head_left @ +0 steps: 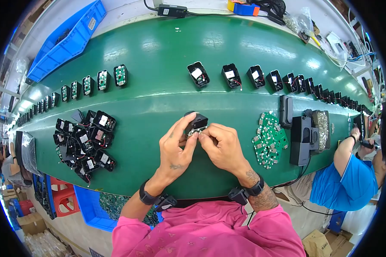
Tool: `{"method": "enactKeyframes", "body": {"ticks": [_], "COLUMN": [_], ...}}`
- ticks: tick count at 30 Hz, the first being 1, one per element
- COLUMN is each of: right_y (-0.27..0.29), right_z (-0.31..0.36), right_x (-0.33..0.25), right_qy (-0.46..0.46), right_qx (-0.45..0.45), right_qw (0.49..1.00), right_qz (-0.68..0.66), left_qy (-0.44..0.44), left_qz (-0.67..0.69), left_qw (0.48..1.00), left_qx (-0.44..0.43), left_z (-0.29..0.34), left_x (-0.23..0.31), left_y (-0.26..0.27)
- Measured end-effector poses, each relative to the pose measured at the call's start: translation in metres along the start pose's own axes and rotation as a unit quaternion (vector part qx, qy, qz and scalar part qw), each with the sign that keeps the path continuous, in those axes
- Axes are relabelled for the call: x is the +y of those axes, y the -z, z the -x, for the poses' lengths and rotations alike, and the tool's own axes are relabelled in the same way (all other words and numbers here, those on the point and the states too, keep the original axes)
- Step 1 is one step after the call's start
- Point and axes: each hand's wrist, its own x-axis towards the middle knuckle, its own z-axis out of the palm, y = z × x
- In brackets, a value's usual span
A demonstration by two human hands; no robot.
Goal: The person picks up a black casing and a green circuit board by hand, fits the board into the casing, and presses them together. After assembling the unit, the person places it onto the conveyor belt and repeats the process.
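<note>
In the middle of the green table, my left hand (176, 143) is closed round a small black plastic housing (197, 121), tilted with its opening toward me. A green circuit board (196, 130) shows at the housing's lower edge. My right hand (221, 143) pinches at that edge, its fingertips against the board; whether a wire lies between them is too small to tell. To my left lies a heap of black housings (83, 139) with white parts and thin wires inside. To my right is a pile of loose green circuit boards (268, 139).
Behind my hands runs a row of black housings (231, 76), with more board-fitted housings (120, 75) at left. Right of the boards stand a black device (301, 139) and a tray of small metal parts (321, 130). A blue bin (66, 38) sits far left; a co-worker (345, 175) works at right.
</note>
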Motion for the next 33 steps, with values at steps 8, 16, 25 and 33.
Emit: {"method": "enactKeyframes", "body": {"ticks": [8, 16, 25, 33], "right_y": [0.006, 0.01, 0.009, 0.003], "right_z": [-0.001, -0.001, -0.001, -0.001], "right_x": [0.0, 0.004, 0.006, 0.003], "right_qy": [0.046, 0.042, 0.065, 0.062], "right_qx": [-0.011, -0.019, -0.057, -0.052], "right_qw": [0.999, 0.999, 0.996, 0.996], "right_qz": [0.006, 0.01, 0.036, 0.03], "left_qy": [0.047, 0.024, -0.021, 0.024], "left_qz": [0.122, 0.098, -0.015, 0.029], "left_qw": [0.991, 0.994, 1.0, 0.998], "left_qx": [0.041, 0.03, 0.01, 0.046], "left_z": [0.0, 0.0, -0.003, 0.002], "left_x": [-0.004, -0.007, -0.002, -0.002], "left_y": [-0.006, -0.004, 0.003, -0.002]}}
